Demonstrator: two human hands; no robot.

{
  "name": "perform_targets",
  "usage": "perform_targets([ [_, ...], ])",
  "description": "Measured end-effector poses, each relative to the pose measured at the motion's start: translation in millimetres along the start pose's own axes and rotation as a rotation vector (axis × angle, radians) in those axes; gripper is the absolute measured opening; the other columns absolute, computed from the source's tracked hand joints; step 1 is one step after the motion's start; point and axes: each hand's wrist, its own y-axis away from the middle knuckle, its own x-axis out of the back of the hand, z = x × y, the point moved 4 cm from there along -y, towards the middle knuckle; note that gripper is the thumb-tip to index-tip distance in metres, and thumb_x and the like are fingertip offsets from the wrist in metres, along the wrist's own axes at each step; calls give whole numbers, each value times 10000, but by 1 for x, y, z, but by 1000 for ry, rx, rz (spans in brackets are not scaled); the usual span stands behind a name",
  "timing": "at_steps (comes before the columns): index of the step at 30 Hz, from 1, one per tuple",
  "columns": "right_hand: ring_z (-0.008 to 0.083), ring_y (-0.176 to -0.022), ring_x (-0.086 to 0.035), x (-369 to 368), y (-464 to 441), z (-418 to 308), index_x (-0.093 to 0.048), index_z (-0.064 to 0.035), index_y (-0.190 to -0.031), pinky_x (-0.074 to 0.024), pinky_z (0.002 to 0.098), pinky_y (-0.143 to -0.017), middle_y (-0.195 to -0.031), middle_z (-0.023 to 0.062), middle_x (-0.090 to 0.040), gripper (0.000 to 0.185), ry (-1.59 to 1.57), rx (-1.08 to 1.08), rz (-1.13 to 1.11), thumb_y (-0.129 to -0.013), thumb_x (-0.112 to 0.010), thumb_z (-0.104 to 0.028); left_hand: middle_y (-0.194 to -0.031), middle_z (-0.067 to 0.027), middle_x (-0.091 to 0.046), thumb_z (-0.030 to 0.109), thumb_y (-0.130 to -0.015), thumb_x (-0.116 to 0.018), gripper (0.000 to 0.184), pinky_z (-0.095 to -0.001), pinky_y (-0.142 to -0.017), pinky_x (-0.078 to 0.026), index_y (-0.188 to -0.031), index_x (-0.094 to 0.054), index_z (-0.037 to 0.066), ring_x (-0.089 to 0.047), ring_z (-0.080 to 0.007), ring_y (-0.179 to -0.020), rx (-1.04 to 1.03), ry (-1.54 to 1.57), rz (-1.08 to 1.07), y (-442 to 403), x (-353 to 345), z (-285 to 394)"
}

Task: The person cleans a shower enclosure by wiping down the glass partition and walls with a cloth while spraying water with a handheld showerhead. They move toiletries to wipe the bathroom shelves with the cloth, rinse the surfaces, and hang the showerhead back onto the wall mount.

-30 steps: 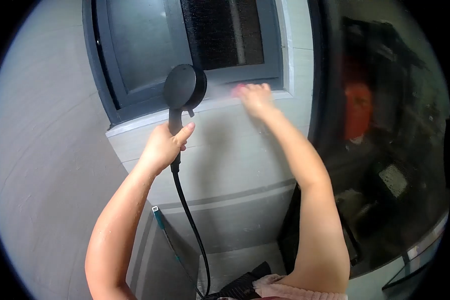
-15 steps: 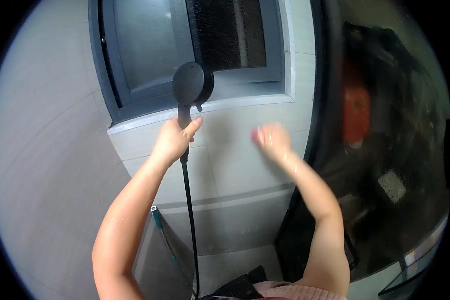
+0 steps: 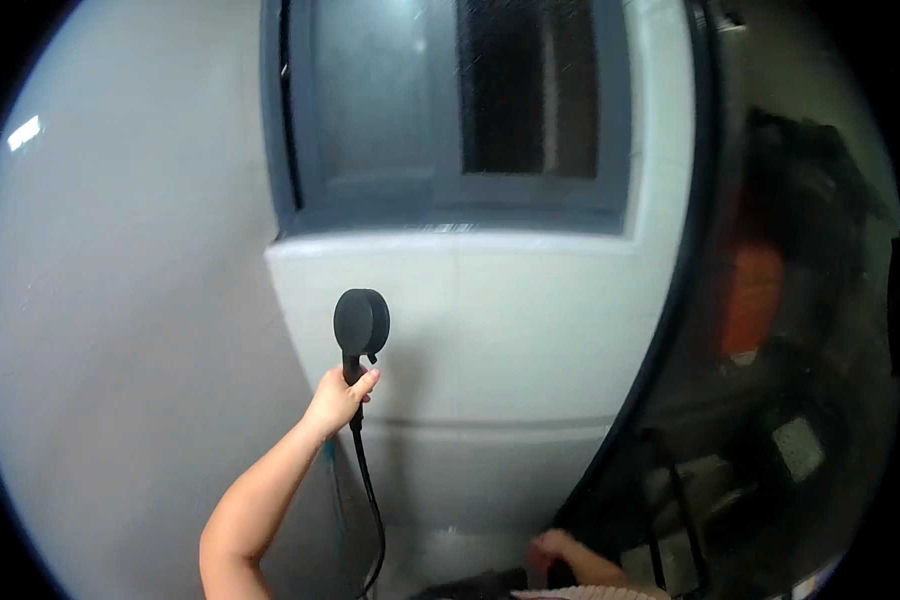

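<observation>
My left hand (image 3: 338,400) is closed around the handle of a black shower head (image 3: 358,322). The head is upright, in front of the tiled wall below the window, and its black hose (image 3: 373,500) hangs down from the handle. Low in the view, close to my body, is my right hand (image 3: 562,553). Motion smears its fingers, so I cannot make out whether they hold anything. A dark-framed window (image 3: 445,205) with wet-looking panes is above the shower head.
A light tiled wall (image 3: 520,330) faces me, with a grey side wall (image 3: 150,300) at left. Behind my left forearm stands a thin pole with a teal grip (image 3: 330,452). Dark glass (image 3: 800,330) on the right shows a red-orange shape (image 3: 753,300).
The shower head and my left hand have come down from the window to the wall below it. My right hand has dropped from the wall to near my body. The view has shifted.
</observation>
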Motion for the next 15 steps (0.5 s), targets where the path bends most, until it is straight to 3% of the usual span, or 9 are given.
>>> perform_targets([
  [1,262,-822,-706,-10,-29,26,-717,-51,-1070,-561,389,-717,-1000,142,-722,463,-535,-199,-85,-1028,-397,-382,-725,-41,-612,384,-918,-665,386,-315,-650,-486,-908,-614,1,-583,-127,-664,54,-41,-7,19,2,-26],
  [2,229,-779,-700,18,-46,30,-735,-60,-1026,-552,373,-719,-958,115,-732,467,-573,-152,40,-1017,-425,-410,-727,-37,-611,371,-924,-659,363,-314,-659,-482,-908,-618,10,-569,-125,-675,99,-21,10,18,4,-32],
  [4,215,-753,-693,80,-13,-27,-740,-62,-920,-543,369,-709,-829,73,-735,482,-218,-2,282,-998,-453,-441,-723,-31,-607,366,-922,-665,350,-316,-663,-477,-908,-616,20,-563,-129,-686,204,-80,61,68,7,-74],
  [6,301,-760,-676,128,5,-88,-731,-87,-884,-523,421,-738,-804,113,-709,497,-87,260,406,-977,-414,-458,-713,-28,-598,370,-915,-676,349,-317,-666,-472,-907,-612,28,-557,-134,-690,296,-77,126,110,3,-127],
  [7,355,-787,-657,128,-26,-94,-728,-119,-866,-508,445,-774,-814,131,-701,495,-56,240,271,-972,-384,-459,-719,-34,-599,374,-908,-687,357,-313,-666,-469,-910,-615,23,-559,-131,-695,356,-81,157,138,1,-146],
  [8,358,-833,-649,144,-16,-126,-723,-129,-848,-499,442,-795,-834,139,-697,485,121,302,384,-964,-385,-458,-719,-34,-599,374,-908,-687,357,-313,-666,-469,-910,-615,23,-559,-131,-695,426,-84,179,163,-2,-161],
  [10,376,-921,-596,165,-7,-203,-723,-155,-991,-473,458,-824,-944,176,-635,404,267,400,386,-960,-411,-408,-734,-52,-617,370,-902,-694,355,-316,-684,-476,-931,-630,21,-576,-140,-713,589,-116,280,219,0,-200],
  [12,391,-933,-576,175,-3,-264,-700,-162,-1164,-456,484,-844,-971,183,-608,371,94,694,607,-969,-452,-357,-770,-76,-650,370,-893,-704,368,-325,-716,-487,-952,-641,13,-598,-157,-741,669,-141,386,275,-2,-236],
  [15,368,-901,-586,149,-22,-336,-698,-91,-1142,-464,462,-834,-921,181,-622,342,0,944,559,-973,-485,-298,-841,-105,-688,365,-879,-717,379,-330,-761,-496,-979,-657,5,-624,-176,-784,792,-106,577,358,0,-263],
])
